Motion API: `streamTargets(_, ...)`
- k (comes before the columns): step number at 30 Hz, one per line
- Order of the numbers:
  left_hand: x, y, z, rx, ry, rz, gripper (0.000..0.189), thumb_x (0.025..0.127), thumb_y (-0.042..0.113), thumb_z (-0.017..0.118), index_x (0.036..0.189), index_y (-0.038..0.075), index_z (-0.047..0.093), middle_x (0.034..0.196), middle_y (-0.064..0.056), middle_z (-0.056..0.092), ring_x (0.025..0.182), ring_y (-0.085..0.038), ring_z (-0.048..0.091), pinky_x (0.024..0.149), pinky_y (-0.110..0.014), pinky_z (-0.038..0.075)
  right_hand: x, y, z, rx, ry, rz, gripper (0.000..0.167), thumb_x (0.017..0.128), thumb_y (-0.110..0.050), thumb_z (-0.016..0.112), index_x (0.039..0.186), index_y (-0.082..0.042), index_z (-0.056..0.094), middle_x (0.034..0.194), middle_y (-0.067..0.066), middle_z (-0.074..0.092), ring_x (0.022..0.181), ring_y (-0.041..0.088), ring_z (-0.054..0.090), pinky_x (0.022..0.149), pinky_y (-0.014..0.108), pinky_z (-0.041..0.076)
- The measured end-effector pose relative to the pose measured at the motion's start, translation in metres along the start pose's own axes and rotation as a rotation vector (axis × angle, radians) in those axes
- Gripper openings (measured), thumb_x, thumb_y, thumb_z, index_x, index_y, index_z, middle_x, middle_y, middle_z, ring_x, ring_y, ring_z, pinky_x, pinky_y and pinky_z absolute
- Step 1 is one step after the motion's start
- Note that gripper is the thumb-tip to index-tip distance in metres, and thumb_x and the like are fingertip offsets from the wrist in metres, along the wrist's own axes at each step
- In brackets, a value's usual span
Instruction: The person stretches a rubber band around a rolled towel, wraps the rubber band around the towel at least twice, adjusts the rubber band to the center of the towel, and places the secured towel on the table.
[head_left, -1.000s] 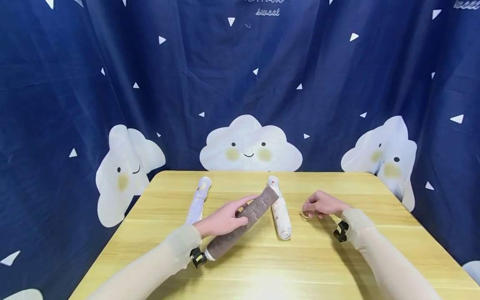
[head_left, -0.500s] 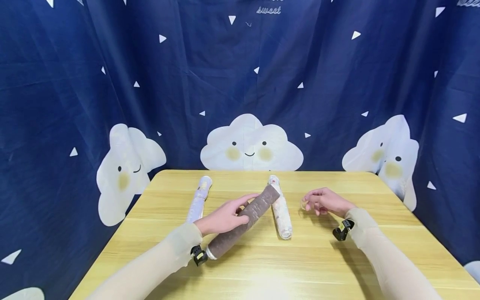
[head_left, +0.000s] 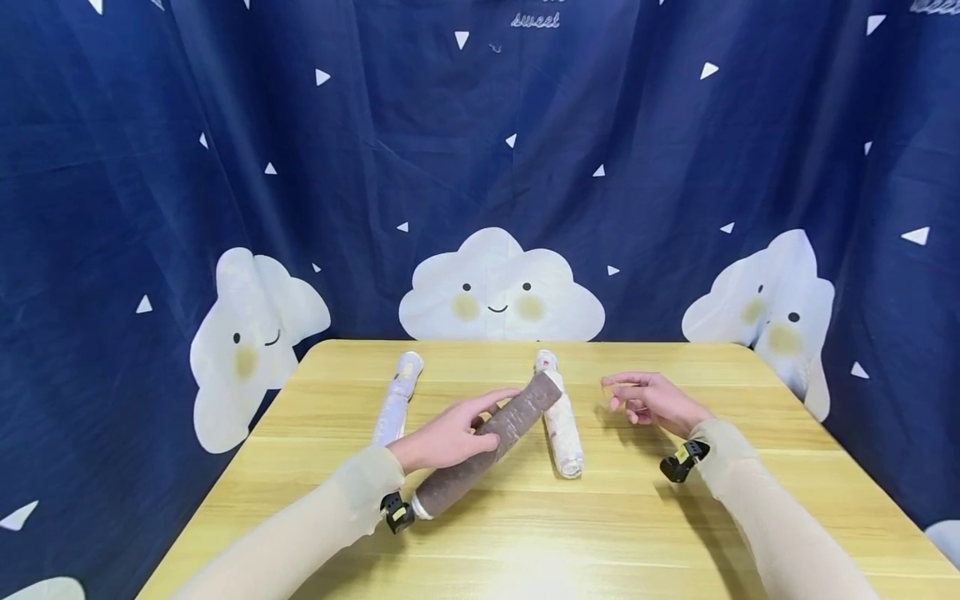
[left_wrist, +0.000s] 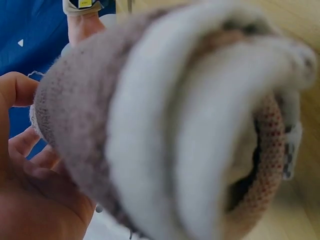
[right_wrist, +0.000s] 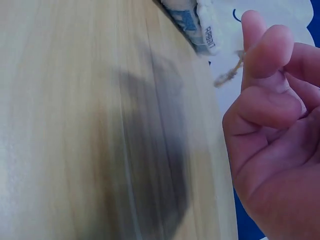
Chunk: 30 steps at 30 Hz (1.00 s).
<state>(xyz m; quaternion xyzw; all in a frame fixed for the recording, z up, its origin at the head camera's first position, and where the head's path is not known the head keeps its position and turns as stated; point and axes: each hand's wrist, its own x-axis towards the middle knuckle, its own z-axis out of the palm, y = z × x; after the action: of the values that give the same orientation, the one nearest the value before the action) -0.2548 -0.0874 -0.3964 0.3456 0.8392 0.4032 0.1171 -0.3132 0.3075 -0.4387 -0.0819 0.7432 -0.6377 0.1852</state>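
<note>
Since a second ago, right hand [head_left: 652,400] has lifted and turned slightly, thumb and finger pinching string [right_wrist: 228,76]; we judge the string's now clear of the table [head_left: 637,525]. Left hand [head_left: 450,435] hasn't shifted: we see fingers gripping the brown roll [head_left: 515,422], around six o'clock, tip toward two.

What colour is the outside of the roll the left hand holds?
Grey-brown with paler streaks; the roll shows this best in the head view.
</note>
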Motion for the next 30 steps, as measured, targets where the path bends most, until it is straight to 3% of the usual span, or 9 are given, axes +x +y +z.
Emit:
streamTargets(11,-0.002,-0.003,0.001,0.007,0.003,-0.012,0.075,0.091,0.011,0.058,0.153,0.046,0.033,0.108,0.004,0.058,0.07,-0.01,0.051,0.069,-0.028,0.048,-0.001,0.004,0.001,-0.045,-0.049,0.002,0.05,0.108,-0.021,0.043,0.155,-0.004,0.034,0.111,0.015,0.073,0.062,0.011,0.061,0.057,0.024,0.042)
streamTargets(16,-0.002,-0.004,0.002,0.009,0.001,-0.008,0.076,0.091,0.011,0.059,0.153,0.047,0.033,0.107,0.003,0.059,0.068,-0.01,0.05,0.067,-0.028,0.048,-0.002,0.004,0.0,-0.122,-0.059,0.015,0.051,0.108,-0.021,0.043,0.155,-0.003,0.034,0.091,0.012,0.074,0.056,0.011,0.057,0.051,0.022,0.036)
streamTargets(19,-0.002,-0.004,0.003,0.005,0.0,-0.01,0.076,0.091,0.011,0.059,0.153,0.046,0.033,0.108,0.003,0.059,0.069,-0.01,0.05,0.067,-0.028,0.048,-0.002,0.003,-0.001,-0.189,-0.026,0.018,0.05,0.105,-0.025,0.052,0.146,0.004,0.046,0.074,0.005,0.067,0.051,0.009,0.049,0.047,0.021,0.032)
streamTargets(22,-0.003,-0.003,0.003,0.002,0.0,-0.019,0.076,0.09,0.011,0.059,0.153,0.045,0.033,0.108,0.003,0.058,0.07,-0.011,0.051,0.067,-0.029,0.049,-0.004,0.0,0.0,-0.281,0.032,0.012,0.043,0.101,-0.025,0.06,0.125,0.01,0.06,0.068,0.0,0.061,0.047,0.007,0.042,0.045,0.021,0.029)
streamTargets(25,-0.003,-0.004,0.003,0.001,-0.001,-0.027,0.075,0.09,0.012,0.059,0.154,0.044,0.034,0.109,0.003,0.058,0.072,-0.012,0.052,0.068,-0.029,0.05,-0.006,-0.006,0.001,-0.364,0.098,0.015,0.033,0.099,-0.023,0.063,0.11,0.009,0.067,0.068,0.003,0.062,0.043,0.006,0.035,0.044,0.022,0.028)
streamTargets(30,-0.003,-0.005,0.003,-0.002,-0.004,-0.026,0.075,0.09,0.012,0.059,0.154,0.041,0.034,0.11,0.002,0.058,0.076,-0.013,0.054,0.07,-0.03,0.051,-0.006,-0.02,0.0,-0.44,0.158,-0.035,0.033,0.1,-0.023,0.061,0.103,0.009,0.069,0.078,0.014,0.067,0.038,0.004,0.029,0.04,0.022,0.027)
